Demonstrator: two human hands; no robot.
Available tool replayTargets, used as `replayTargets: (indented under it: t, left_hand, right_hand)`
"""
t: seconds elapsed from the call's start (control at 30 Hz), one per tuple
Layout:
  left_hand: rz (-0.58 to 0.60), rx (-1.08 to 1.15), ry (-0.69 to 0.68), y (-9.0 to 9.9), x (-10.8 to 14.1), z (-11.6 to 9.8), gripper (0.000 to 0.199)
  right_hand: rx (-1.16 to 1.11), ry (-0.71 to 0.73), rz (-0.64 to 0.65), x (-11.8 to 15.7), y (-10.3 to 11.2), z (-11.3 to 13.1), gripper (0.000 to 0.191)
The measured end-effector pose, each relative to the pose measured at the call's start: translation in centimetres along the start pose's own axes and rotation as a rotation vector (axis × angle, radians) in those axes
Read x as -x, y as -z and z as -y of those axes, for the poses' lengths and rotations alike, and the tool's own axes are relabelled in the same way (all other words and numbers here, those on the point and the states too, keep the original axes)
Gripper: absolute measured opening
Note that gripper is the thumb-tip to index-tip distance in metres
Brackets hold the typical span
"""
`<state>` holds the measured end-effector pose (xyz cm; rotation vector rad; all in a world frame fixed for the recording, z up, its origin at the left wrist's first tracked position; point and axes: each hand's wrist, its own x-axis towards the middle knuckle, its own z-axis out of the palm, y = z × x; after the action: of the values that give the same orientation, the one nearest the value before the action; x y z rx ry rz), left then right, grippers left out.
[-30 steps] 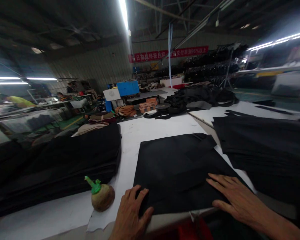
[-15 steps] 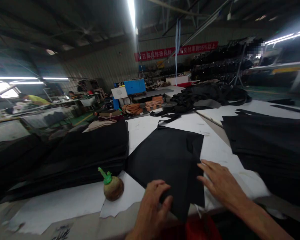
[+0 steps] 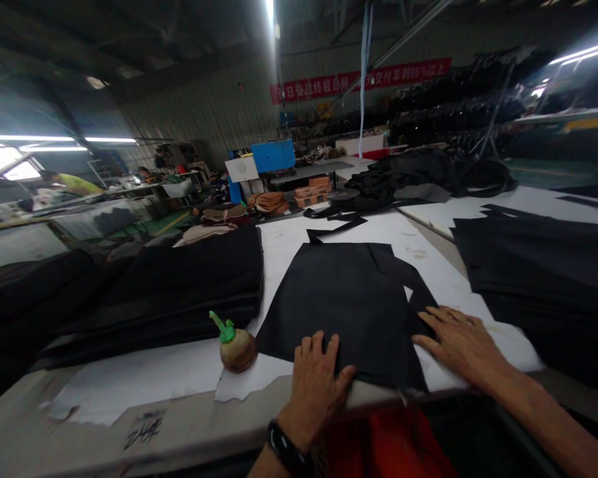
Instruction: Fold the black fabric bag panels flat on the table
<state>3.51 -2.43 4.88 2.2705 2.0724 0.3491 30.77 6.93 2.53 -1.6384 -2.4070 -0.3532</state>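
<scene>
A black fabric panel (image 3: 343,299) lies flat on white paper (image 3: 279,249) at the front of the table. My left hand (image 3: 319,378) rests on the panel's near edge, fingers spread, with a dark band on its wrist. On the right, my right hand (image 3: 458,342) lies flat with fingers stretched out, touching a narrow black fabric piece (image 3: 413,282) that sticks out beside the panel. Left of the panel stands a round brown object with a green stem-like top (image 3: 236,348), its kind unclear.
A thick stack of black fabric (image 3: 194,279) lies at the left, another black stack (image 3: 543,265) at the right. Farther back are a heap of black cloth (image 3: 418,176), orange-brown bundles (image 3: 311,192) and a blue box (image 3: 273,156). Someone in yellow (image 3: 77,184) sits far left.
My left hand has flattened out onto the panel's near edge. The panel has turned and lies squarer, and the narrow black piece now sticks out to its right under my right hand.
</scene>
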Motion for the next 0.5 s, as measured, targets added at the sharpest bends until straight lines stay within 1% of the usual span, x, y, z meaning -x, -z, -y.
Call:
replayTargets:
  t: [0.1, 0.17, 0.2, 0.27, 0.33, 0.4, 0.47, 0.5]
  left_hand:
    - [0.008, 0.042, -0.011, -1.0, 0.5, -2.0, 0.053]
    - [-0.01, 0.069, -0.032, -1.7, 0.6, -3.0, 0.054]
    - [-0.016, 0.082, -0.043, -1.9, 0.6, -3.3, 0.053]
    - [-0.005, 0.118, -0.069, -1.8, 0.5, -3.6, 0.052]
    - [0.023, 0.185, -0.112, -1.2, 0.4, -3.1, 0.045]
    - [0.007, 0.268, -0.143, -0.3, 0.7, -1.9, 0.036]
    - [-0.094, 0.345, -0.128, 0.4, 1.5, 0.0, 0.026]
    - [-0.18, 0.378, -0.101, 0.8, 2.2, 1.1, 0.022]
  right_hand:
    - [0.017, -0.063, -0.114, 0.0, 0.6, -0.9, 0.04]
    - [-0.093, -0.062, -0.169, 0.4, 1.0, -0.3, 0.031]
    - [-0.179, -0.057, -0.164, 0.6, 1.1, 0.3, 0.025]
    - [-0.358, -0.042, -0.102, 1.1, 1.2, 1.8, 0.02]
    - [-0.463, -0.029, -0.032, 1.3, 1.1, 3.3, 0.019]
    - [-0.506, -0.031, 0.009, 1.5, 1.2, 4.0, 0.018]
    - [-0.536, -0.063, 0.027, 1.7, 1.1, 4.0, 0.019]
    - [-0.559, -0.075, 0.036, 1.8, 1.0, 3.8, 0.02]
